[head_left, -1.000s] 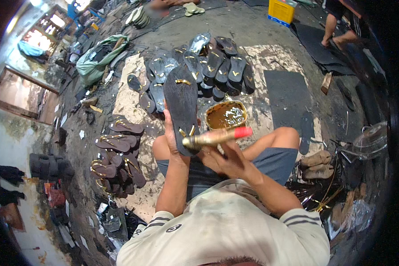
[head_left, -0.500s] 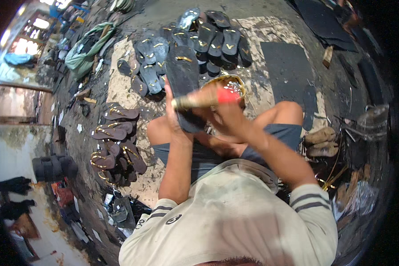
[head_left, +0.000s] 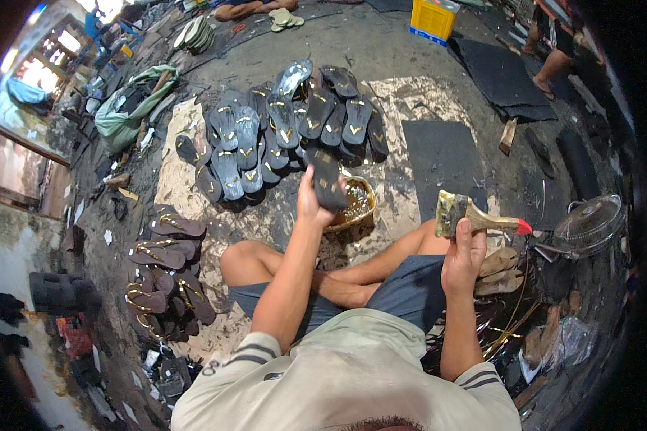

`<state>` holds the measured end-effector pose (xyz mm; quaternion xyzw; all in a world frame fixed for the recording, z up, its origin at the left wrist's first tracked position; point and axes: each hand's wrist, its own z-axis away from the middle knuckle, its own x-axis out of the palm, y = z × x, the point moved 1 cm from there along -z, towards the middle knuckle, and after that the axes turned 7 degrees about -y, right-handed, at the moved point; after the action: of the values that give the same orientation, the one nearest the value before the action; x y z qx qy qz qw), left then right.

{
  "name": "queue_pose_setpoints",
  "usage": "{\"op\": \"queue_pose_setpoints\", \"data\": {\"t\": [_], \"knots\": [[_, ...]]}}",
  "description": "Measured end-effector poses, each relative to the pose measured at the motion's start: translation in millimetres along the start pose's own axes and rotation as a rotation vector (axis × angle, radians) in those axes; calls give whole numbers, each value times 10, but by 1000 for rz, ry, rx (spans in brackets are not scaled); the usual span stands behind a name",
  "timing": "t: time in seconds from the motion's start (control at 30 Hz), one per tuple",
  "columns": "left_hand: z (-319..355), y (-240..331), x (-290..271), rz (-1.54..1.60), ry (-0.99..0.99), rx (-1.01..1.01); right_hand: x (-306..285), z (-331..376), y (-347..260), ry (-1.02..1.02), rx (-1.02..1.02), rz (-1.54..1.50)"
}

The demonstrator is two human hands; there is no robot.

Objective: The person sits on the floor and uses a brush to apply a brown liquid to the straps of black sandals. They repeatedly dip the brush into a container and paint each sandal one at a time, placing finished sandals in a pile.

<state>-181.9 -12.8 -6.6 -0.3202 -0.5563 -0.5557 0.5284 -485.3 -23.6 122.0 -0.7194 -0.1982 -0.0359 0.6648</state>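
Observation:
My left hand [head_left: 312, 200] grips a dark sandal [head_left: 326, 172], tilted up over the near side of the sandal pile. Just behind and to its right stands a tub [head_left: 370, 213] of brown, glossy liquid, partly hidden by the sandal. Out to the right, my right hand [head_left: 461, 264] is closed round a wide paintbrush [head_left: 492, 221] with a wooden handle and a red tip. Its bristles point left and look coated with something pale. Beyond my hands lie several black sandals with gold straps [head_left: 284, 118], set close together on a stained sheet [head_left: 388, 244].
Brown sandals [head_left: 167, 253] are heaped at my left. A dark flat sheet [head_left: 438, 161] lies right of the tub. Farther right are a fan [head_left: 589, 224] and black sheets [head_left: 499, 75]. A yellow crate [head_left: 433, 20] stands at the back, and another person's leg [head_left: 553, 68] shows far right.
The paintbrush has come off the sandal and swung right in my right hand. My left hand has lowered and turned the sandal, and my view has tipped up.

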Motion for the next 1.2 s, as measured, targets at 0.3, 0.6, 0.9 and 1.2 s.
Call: {"op": "queue_pose_setpoints", "data": {"t": [0.3, 0.6, 0.9, 1.2], "knots": [[-711, 646, 95, -517, 262, -95, 234, -115, 36, -88, -8, 142], [1832, 3319, -778, -2130, 1136, 519, 329, -283, 200, -119, 108, 303], [3568, 3296, -1877, -2122, 1847, 32, 571, -414, 562, -237, 113, 242], [3639, 2860, -1310, -1500, 1182, 1097, 562, -781, 1982, -616, 78, 838]]}}
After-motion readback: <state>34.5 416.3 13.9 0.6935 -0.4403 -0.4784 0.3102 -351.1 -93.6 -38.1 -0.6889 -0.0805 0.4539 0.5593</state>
